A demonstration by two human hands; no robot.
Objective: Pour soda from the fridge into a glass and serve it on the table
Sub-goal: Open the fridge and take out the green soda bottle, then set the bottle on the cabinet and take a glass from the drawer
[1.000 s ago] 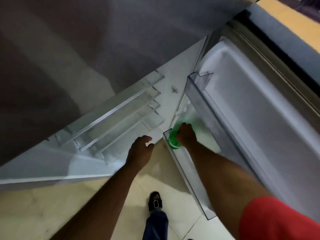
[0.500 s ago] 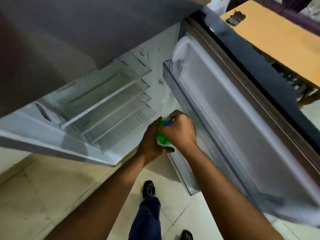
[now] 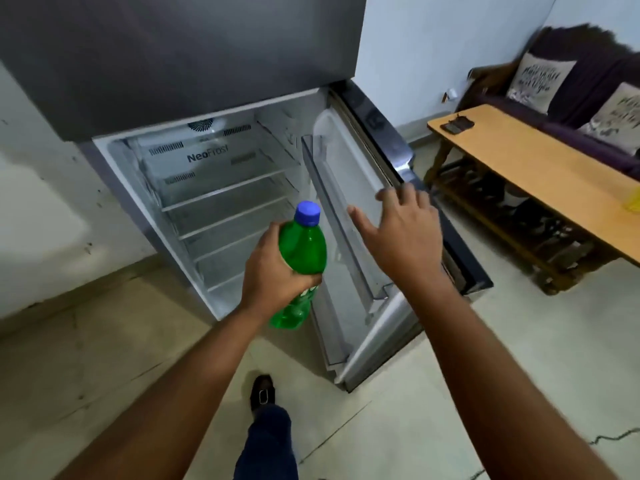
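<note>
My left hand (image 3: 277, 271) grips a green soda bottle (image 3: 304, 244) with a blue cap around its middle, holding it upright in front of the open fridge (image 3: 221, 188). The fridge's shelves look bare. My right hand (image 3: 401, 233) is open with spread fingers, close to the inner face of the open fridge door (image 3: 349, 188); whether it touches the door I cannot tell. A long wooden table (image 3: 540, 174) stands to the right. A yellowish object (image 3: 632, 202) at the table's right edge is cut off by the frame.
A dark small object (image 3: 457, 125) lies on the table's far end. Behind the table is a dark sofa (image 3: 568, 98) with patterned cushions. Shoes sit on the rack under the table. The floor is pale tile; my foot (image 3: 263, 393) is below the fridge.
The bottle has come out of the door shelf and passed from my right hand to my left. My right hand let go and moved to the door. The view has lifted and pulled back.
</note>
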